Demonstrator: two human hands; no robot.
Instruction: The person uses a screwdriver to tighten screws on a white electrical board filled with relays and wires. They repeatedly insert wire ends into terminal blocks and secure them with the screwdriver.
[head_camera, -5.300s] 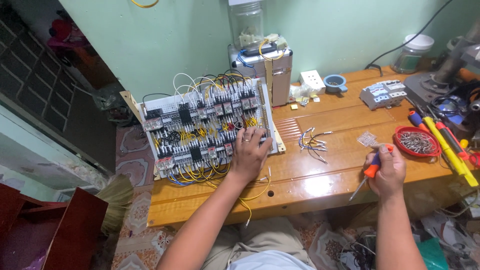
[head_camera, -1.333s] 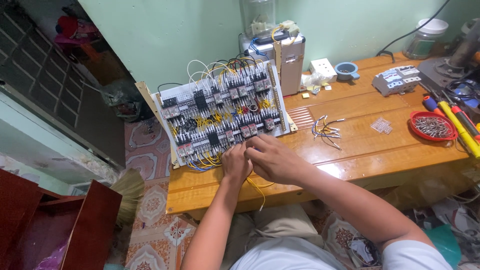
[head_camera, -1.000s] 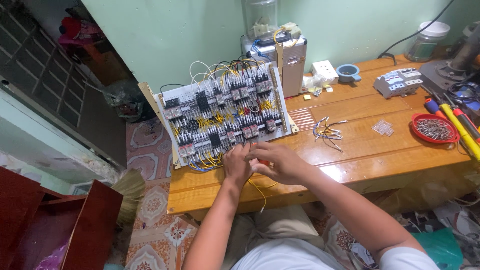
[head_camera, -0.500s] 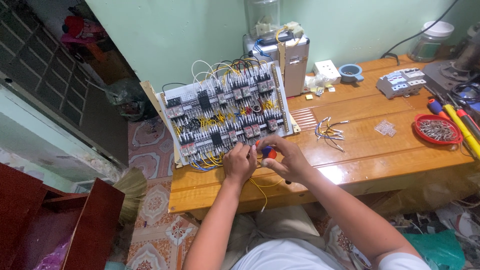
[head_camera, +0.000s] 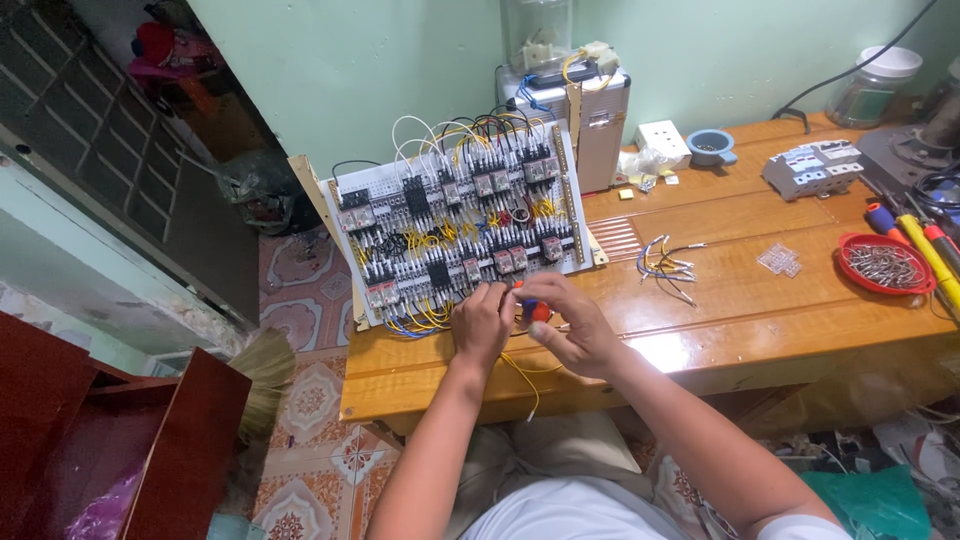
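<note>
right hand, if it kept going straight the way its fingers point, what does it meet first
The right hand points up-left, holding an orange-handled screwdriver. Going on, it would probably first meet the lower edge of the wired panel, close beside the left hand; depth is unclear.

Home electrical workshop, wired relay panel (head_camera: 455, 225), wooden bench (head_camera: 760, 300), screw tray (head_camera: 886, 265), tiled floor (head_camera: 300, 290)

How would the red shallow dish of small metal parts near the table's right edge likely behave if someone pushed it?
The red dish would probably slide easily, since the wooden table looks glossy. Being low and wide, it seems unlikely to tip. Its loose metal parts would likely shift and rattle.
</note>
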